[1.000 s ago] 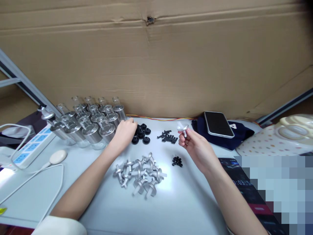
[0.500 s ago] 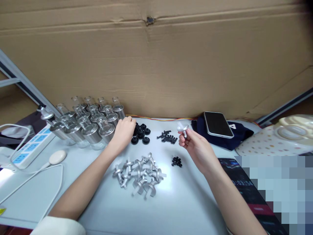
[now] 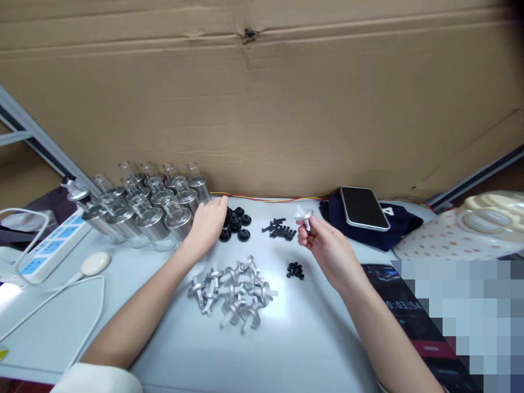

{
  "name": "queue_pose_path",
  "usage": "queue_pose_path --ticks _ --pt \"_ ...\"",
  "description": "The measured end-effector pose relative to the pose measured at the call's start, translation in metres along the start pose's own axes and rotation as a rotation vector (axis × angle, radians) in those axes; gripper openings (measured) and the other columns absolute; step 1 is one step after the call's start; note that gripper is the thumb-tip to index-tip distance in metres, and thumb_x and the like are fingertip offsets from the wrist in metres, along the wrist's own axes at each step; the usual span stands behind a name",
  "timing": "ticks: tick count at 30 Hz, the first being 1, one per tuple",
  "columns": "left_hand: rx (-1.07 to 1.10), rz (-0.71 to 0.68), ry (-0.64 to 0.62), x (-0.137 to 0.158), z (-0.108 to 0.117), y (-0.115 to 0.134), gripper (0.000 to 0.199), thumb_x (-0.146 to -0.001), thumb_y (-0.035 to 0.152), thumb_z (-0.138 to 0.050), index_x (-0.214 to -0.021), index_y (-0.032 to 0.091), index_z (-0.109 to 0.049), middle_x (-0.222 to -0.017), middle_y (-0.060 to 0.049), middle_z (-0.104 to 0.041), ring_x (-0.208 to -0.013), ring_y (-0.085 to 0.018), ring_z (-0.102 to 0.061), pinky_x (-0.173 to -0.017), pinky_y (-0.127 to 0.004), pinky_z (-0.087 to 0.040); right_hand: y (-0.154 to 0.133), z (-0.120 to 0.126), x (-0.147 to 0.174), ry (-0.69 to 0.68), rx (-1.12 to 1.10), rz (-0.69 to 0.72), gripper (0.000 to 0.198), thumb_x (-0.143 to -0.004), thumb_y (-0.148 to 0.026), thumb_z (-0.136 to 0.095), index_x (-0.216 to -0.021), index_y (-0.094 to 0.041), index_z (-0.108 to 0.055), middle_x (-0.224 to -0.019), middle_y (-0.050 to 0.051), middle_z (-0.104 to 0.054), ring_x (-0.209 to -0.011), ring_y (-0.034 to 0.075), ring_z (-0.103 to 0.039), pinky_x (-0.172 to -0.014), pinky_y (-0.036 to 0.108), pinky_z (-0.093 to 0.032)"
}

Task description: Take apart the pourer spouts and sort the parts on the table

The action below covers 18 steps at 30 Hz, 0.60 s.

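My right hand (image 3: 323, 243) is closed in a pinch on a silver pourer spout (image 3: 305, 215), with its pale tube pointing up, held above the table. My left hand (image 3: 209, 219) reaches to the left side of a cluster of black rubber stoppers (image 3: 234, 221). Its fingers curl downward, and whatever they grip is hidden behind the hand. Nearer to me lies a loose heap of silver pourer spouts (image 3: 231, 289). Small black strip-like parts (image 3: 282, 231) lie left of my right hand, with a little pile of tiny black caps (image 3: 295, 269) below them.
Several glass bottles with metal sleeves (image 3: 151, 218) stand at the left. Beside them are a power strip (image 3: 53, 245), a white round charger (image 3: 95, 263) and its cable. A phone (image 3: 364, 208) rests on dark cloth at the right, near a timer screen (image 3: 403, 305). Cardboard (image 3: 262, 120) walls the back.
Both hands stay nearly in place. The right hand's pourer spout shifts only slightly, and the whole view drifts a little.
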<state>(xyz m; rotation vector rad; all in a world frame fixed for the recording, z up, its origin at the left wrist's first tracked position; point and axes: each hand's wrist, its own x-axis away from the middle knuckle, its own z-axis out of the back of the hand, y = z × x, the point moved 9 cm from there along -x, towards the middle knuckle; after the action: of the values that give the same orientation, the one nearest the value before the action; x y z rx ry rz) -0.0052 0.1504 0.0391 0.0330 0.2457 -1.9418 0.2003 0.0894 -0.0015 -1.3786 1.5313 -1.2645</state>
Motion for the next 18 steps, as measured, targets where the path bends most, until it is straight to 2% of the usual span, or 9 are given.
queue_pose_path --ticks 7,10,14,18 --pt "0.106 -0.016 0.002 -0.001 -0.002 -0.009 0.021 -0.088 0.007 -0.037 -0.098 0.013 -0.055 -0.096 -0.011 -0.066 -0.085 -0.025 -0.065 -0.070 -0.032 -0.048 0.003 -0.006 0.001 -0.034 0.036 -0.013 0.035 -0.066 -0.052 -0.068 -0.072 -0.017 -0.062 -0.059 -0.002 -0.048 -0.056 0.011 -0.040 -0.056 0.026 -0.035" --pt "0.151 -0.017 0.029 0.000 0.003 -0.015 0.029 -0.086 0.003 -0.036 -0.102 0.014 -0.057 -0.112 -0.012 -0.061 -0.096 -0.023 -0.063 -0.081 -0.032 -0.050 0.003 -0.008 0.001 -0.041 0.066 -0.005 0.036 -0.066 -0.053 -0.067 -0.071 -0.017 -0.063 -0.059 -0.002 -0.048 -0.056 0.012 -0.040 -0.056 0.026 -0.035" --pt "0.330 -0.043 0.182 0.011 0.033 -0.020 0.037 -0.080 -0.001 -0.038 -0.110 0.014 -0.054 -0.135 -0.015 -0.040 -0.105 -0.022 -0.059 -0.091 -0.036 -0.050 0.004 -0.009 0.002 -0.051 0.103 -0.003 0.035 -0.068 -0.052 -0.065 -0.072 -0.017 -0.063 -0.060 -0.002 -0.048 -0.057 0.012 -0.040 -0.058 0.026 -0.036" --pt "0.572 -0.094 0.294 0.026 0.060 -0.012 0.031 -0.079 0.001 -0.045 -0.105 0.016 -0.054 -0.136 -0.014 -0.033 -0.083 -0.013 -0.064 -0.083 -0.036 -0.057 0.005 -0.015 0.003 -0.102 0.137 0.011 0.031 -0.071 -0.047 -0.061 -0.074 -0.017 -0.062 -0.063 0.000 -0.050 -0.060 0.013 -0.043 -0.060 0.028 -0.038"
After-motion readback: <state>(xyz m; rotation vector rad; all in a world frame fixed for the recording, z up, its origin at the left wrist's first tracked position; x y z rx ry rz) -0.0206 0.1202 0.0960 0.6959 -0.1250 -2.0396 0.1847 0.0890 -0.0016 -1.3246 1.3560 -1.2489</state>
